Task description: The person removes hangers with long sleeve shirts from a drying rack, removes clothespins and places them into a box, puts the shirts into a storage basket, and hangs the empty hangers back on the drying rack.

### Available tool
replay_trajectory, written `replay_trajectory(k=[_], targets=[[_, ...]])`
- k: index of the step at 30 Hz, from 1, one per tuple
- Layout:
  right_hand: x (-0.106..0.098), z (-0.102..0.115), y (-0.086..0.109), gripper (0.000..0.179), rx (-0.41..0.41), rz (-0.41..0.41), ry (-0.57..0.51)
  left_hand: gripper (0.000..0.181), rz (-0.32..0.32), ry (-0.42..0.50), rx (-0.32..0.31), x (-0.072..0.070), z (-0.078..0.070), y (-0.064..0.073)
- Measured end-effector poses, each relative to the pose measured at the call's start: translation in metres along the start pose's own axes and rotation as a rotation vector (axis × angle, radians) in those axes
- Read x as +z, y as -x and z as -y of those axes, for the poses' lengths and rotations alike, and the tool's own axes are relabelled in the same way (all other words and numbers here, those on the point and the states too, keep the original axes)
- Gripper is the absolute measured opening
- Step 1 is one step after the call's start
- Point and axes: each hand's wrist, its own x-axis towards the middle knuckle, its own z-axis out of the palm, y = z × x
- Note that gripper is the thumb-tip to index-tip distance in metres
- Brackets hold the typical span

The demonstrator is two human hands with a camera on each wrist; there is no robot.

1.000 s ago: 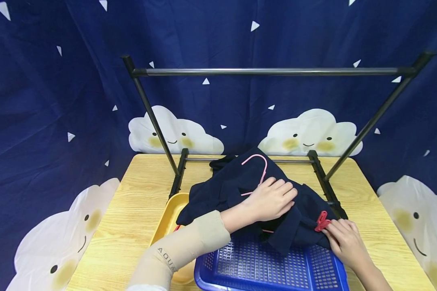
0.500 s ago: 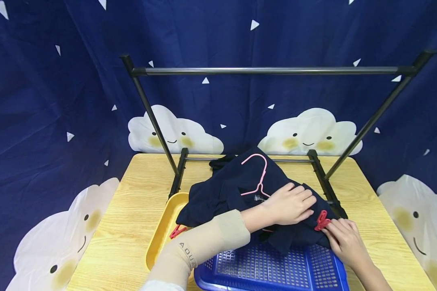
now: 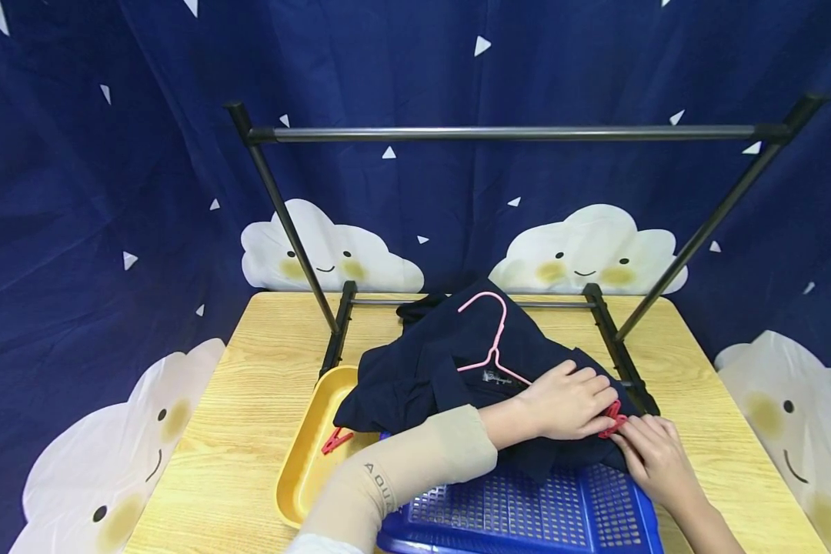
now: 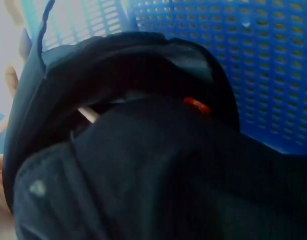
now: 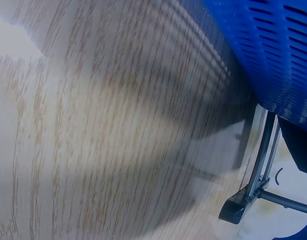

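A dark navy collared shirt (image 3: 415,385) is draped over the blue basket (image 3: 512,531). A pink hanger (image 3: 493,354) lies in its neck, hook upward. My left hand (image 3: 561,404) reaches across the shirt, thumb and fingers round a red clothespin (image 3: 613,422) at the right shoulder. Beside it my right hand (image 3: 658,458) grips the shirt's edge, fingertips close to the clothespin. In the left wrist view dark cloth (image 4: 143,165) fills the middle, with a small orange-red piece (image 4: 197,106) inside the opening. The right wrist view does not show the right hand.
A yellow tray (image 3: 292,469) stands left of the basket. Another red clothespin (image 3: 335,441) shows over it, at the shirt's edge. Behind stands a black rack with a horizontal bar (image 3: 512,135); its foot (image 5: 234,206) is low in the right wrist view. The wooden table (image 3: 249,400) lies beneath.
My left hand has moved right across the shirt from the collar to the red clothespin, uncovering the hanger and the neck label. My right hand has stayed in place.
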Motion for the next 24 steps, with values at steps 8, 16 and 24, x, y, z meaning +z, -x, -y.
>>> replay_trajectory(k=[8,16,24], targets=[[0.000,0.000,0.000,0.043,-0.010,-0.008,-0.007,0.037,-0.007,-0.010,-0.035,-0.002,-0.006,-0.005],[0.000,0.000,0.000,0.043,-0.001,0.000,-0.002,0.035,0.101,0.062,-0.057,-0.004,-0.007,-0.011],[0.000,0.001,0.001,0.043,0.009,0.023,-0.005,0.034,0.141,0.124,-0.077,-0.003,-0.006,-0.011]])
